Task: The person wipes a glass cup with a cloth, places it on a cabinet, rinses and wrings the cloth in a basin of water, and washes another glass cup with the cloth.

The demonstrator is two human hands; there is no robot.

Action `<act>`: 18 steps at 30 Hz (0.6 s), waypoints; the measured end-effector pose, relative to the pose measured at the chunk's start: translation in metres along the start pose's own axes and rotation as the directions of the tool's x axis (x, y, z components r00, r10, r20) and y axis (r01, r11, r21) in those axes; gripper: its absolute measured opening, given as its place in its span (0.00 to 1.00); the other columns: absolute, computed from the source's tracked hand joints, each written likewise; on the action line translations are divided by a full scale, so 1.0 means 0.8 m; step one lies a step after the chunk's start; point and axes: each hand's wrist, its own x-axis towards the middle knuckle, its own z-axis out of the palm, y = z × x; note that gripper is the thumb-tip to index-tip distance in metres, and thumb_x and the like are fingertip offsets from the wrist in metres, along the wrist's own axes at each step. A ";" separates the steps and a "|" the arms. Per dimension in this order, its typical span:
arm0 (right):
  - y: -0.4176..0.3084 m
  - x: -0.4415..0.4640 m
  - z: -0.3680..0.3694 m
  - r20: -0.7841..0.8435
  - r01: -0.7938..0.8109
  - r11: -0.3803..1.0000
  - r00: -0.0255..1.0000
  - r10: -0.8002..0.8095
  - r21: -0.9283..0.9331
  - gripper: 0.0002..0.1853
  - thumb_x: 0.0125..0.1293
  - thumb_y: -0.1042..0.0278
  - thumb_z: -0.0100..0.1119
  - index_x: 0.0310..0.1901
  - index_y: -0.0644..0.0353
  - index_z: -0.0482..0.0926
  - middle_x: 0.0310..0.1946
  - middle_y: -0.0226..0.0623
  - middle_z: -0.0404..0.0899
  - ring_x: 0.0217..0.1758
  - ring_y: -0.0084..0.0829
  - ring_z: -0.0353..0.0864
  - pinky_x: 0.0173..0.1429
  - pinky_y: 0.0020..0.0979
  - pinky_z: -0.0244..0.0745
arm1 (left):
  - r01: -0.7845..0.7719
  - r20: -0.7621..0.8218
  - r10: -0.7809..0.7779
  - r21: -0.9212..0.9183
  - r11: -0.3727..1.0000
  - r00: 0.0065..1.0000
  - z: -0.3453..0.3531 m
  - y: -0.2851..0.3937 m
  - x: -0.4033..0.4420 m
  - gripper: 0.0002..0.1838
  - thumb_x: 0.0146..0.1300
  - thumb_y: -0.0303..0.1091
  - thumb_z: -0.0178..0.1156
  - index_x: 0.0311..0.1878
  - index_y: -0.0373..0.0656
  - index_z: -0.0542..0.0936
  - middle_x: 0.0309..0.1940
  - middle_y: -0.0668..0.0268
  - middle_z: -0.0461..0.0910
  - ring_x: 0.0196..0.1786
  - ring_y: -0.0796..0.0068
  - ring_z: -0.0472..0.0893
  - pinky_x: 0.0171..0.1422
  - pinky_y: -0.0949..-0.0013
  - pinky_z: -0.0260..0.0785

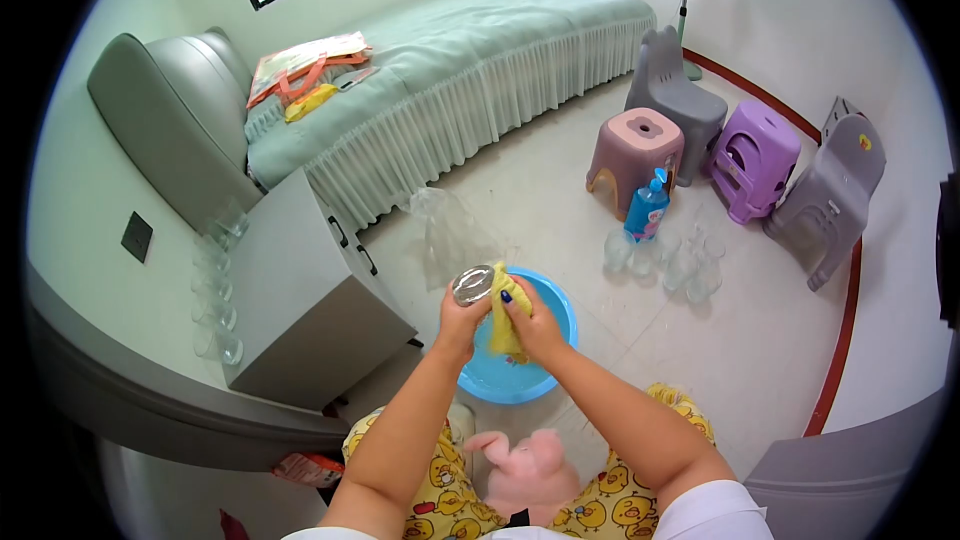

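My left hand (460, 323) is closed around a clear drinking glass (473, 285), whose round end faces up toward me. In my right hand (540, 325) is a yellow cloth (508, 305), pressed against the side of the glass. Dark blue polish shows on my right thumbnail. Both hands are above a blue basin (570, 325) of water on the floor. Just beyond the basin lies a crumpled clear plastic bag (440, 230).
Several glasses (680, 265) stand on the floor beside a blue pump bottle (647, 208). More glasses (215, 315) line the grey cabinet (290, 280) at left. Stools (640, 135), grey chairs (830, 190) and a bed (480, 50) are farther off. A pink plush toy (530, 475) is between my knees.
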 end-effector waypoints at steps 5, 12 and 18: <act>-0.016 -0.001 -0.017 0.075 -0.411 0.778 0.900 0.430 0.475 0.20 0.67 0.54 0.44 0.54 0.59 0.69 0.42 0.35 0.76 0.42 0.28 0.77 0.46 0.28 0.73 | -0.066 0.132 0.055 0.075 0.995 0.990 0.018 0.009 -0.018 0.27 0.43 0.19 0.65 0.50 0.41 0.69 0.42 0.66 0.76 0.46 0.76 0.76 0.52 0.71 0.69; -0.030 -0.004 -0.022 0.171 -0.467 0.508 0.834 0.524 0.724 0.19 0.66 0.51 0.41 0.46 0.54 0.74 0.40 0.35 0.77 0.42 0.32 0.77 0.46 0.37 0.75 | 0.007 0.154 0.007 -0.091 0.996 0.988 0.019 -0.003 -0.013 0.23 0.45 0.23 0.62 0.49 0.41 0.70 0.41 0.66 0.76 0.46 0.73 0.76 0.52 0.68 0.69; -0.015 0.001 -0.024 0.308 -0.415 0.330 0.892 0.330 0.848 0.20 0.67 0.53 0.38 0.50 0.55 0.73 0.47 0.35 0.76 0.48 0.35 0.76 0.53 0.38 0.72 | 0.043 0.258 0.046 -0.328 0.944 0.965 0.034 0.001 -0.018 0.21 0.47 0.32 0.60 0.47 0.41 0.71 0.40 0.64 0.76 0.46 0.70 0.76 0.53 0.65 0.69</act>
